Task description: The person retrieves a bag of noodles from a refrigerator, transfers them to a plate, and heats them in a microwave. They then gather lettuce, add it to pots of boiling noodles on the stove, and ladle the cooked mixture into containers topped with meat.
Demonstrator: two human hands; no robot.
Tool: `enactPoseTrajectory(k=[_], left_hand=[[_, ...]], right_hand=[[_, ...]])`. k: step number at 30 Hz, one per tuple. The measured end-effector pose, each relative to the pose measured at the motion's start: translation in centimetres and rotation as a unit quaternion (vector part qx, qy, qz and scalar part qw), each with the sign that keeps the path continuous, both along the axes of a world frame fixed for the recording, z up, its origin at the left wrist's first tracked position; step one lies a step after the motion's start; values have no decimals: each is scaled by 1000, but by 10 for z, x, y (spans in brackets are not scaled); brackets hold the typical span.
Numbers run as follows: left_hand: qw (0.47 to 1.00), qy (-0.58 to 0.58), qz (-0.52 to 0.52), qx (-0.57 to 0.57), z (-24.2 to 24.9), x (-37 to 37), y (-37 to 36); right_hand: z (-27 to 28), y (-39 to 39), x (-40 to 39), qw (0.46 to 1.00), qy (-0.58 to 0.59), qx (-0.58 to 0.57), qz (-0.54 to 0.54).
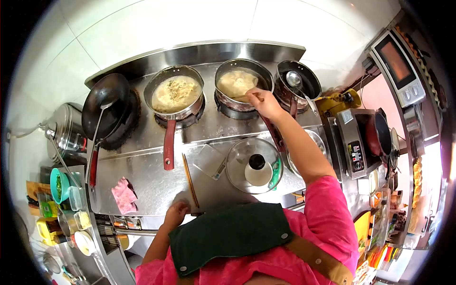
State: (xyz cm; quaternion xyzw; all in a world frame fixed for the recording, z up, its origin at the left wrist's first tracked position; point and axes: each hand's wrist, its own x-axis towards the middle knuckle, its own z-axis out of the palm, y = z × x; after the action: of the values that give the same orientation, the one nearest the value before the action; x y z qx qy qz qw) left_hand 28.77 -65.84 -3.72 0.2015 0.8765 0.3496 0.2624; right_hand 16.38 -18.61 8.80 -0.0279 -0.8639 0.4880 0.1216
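My right hand (265,104) is closed in a pinch at the near rim of the middle saucepan (268,76). What it pinches is too small to make out. Pale cloudy food (236,81) fills part of that pan. Down at the counter's front edge, my left hand (176,213) has its fingers curled in, with nothing visible in them. Beside it lies a pair of wooden chopsticks (190,180). A second saucepan (168,142) stands on the burner to the left, holding pale food with darker bits on top.
A black wok (105,107) with a ladle rests at left. Another dark pot (308,78) with a ladle is at right. On the counter lie a pink cloth (124,195) and a glass lid (237,159) by a white cup (258,175). An induction cooker (354,142) stands far right.
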Motion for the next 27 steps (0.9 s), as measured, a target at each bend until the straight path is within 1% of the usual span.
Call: enactPoseTrajectory(k=[2, 3, 5, 6, 8, 9, 10, 12, 13, 14, 16, 18, 19, 20, 21, 22, 23, 24, 26, 27], left_hand=[[1000, -13, 5, -12, 5, -1, 3], [999, -25, 17, -22, 7, -3, 5], [1000, -19, 16, -19, 5, -5, 3], [1000, -14, 12, -19, 4, -5, 1], [999, -17, 19, -21, 1, -3, -3], [999, -20, 27, -21, -1, -2, -4], [999, -20, 29, -19, -3, -2, -5], [999, -27, 20, -19, -4, 0, -5], [999, -27, 19, -18, -5, 1, -4], [999, -30, 7, -11, -3, 1, 0], [999, -32, -4, -6, 1, -1, 4], [999, -16, -3, -32, 5, -3, 6], [999, -16, -1, -32, 1, -4, 2], [1000, -8, 8, -6, -6, -6, -2], [1000, 1, 16, 21, -9, -7, -4], [1000, 0, 14, 21, -11, -5, -6], [1000, 8, 11, 1, -10, -5, -7], [1000, 16, 9, -18, -9, -7, -7], [1000, 6, 3, -20, -7, -9, -5], [1000, -7, -1, -24, -5, -8, -5]], right_hand=[[-3, 5, -5, 979, 72, 185, -37], [-2, 5, -7, 979, 75, 186, -38], [0, 3, -8, 961, 178, 200, -68], [1, 7, -7, 961, 178, 199, -67], [7, 21, -7, 941, 58, 311, -121], [10, 23, -10, 930, 83, 314, -175], [12, 22, -13, 929, 84, 315, -173], [15, 16, -19, 961, 151, 194, -131], [14, 10, -20, 979, 114, 150, -79], [17, 10, -19, 979, 113, 150, -81], [26, 8, -19, 984, -33, 165, -61], [40, 14, -25, 967, 59, 201, -147], [49, 13, -21, 962, 86, 205, -159], [44, 17, -22, 962, 86, 206, -157], [34, 23, -24, 966, 51, 204, -150], [24, 30, -24, 969, 14, 201, -144], [20, 32, -21, 960, 62, 212, -171], [15, 35, -19, 960, 63, 212, -173], [4, 38, -14, 970, 136, 136, -151], [-3, 39, -15, 979, 140, 62, -137]])
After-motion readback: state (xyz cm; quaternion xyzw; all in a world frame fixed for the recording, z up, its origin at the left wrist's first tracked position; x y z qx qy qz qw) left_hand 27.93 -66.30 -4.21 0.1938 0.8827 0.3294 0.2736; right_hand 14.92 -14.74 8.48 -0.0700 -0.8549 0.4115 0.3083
